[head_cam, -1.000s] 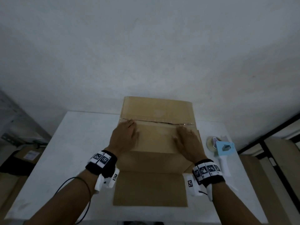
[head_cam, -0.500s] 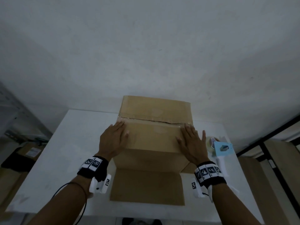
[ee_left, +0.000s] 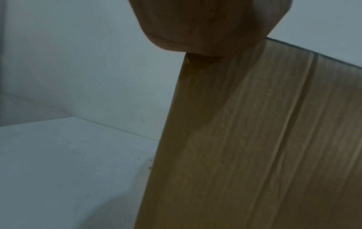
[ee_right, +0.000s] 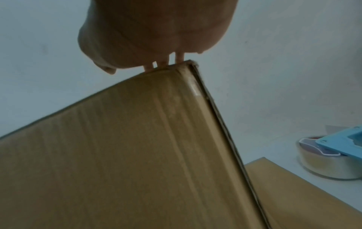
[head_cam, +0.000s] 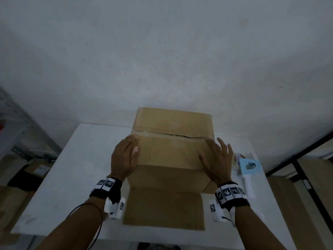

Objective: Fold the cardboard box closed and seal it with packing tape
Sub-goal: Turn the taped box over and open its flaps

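A brown cardboard box (head_cam: pixel 171 152) stands on the white table (head_cam: pixel 81 159), its two top flaps folded down and meeting at a slightly gaping seam (head_cam: pixel 173 135). My left hand (head_cam: pixel 125 157) lies flat over the box's top left edge, fingers straight, thumb on the top. My right hand (head_cam: pixel 216 159) lies flat on the top right edge, fingers spread past the corner. A loose flap (head_cam: pixel 164 208) lies flat on the table in front of the box. The left wrist view shows the box side (ee_left: pixel 254 139) under the palm (ee_left: pixel 205 26); the right wrist view shows the box (ee_right: pixel 127 147) under fingertips (ee_right: pixel 162 62).
A tape dispenser (head_cam: pixel 249 168) with a blue plate, white handle and clear tape roll (ee_right: pixel 331 164) lies on the table right of the box, close to my right hand. A white wall rises behind. Shelving and boxes sit on the floor at the left.
Both hands have slid outward from the middle of the top flap to the box's left and right edges, smoothing across it. The view has shifted slightly.
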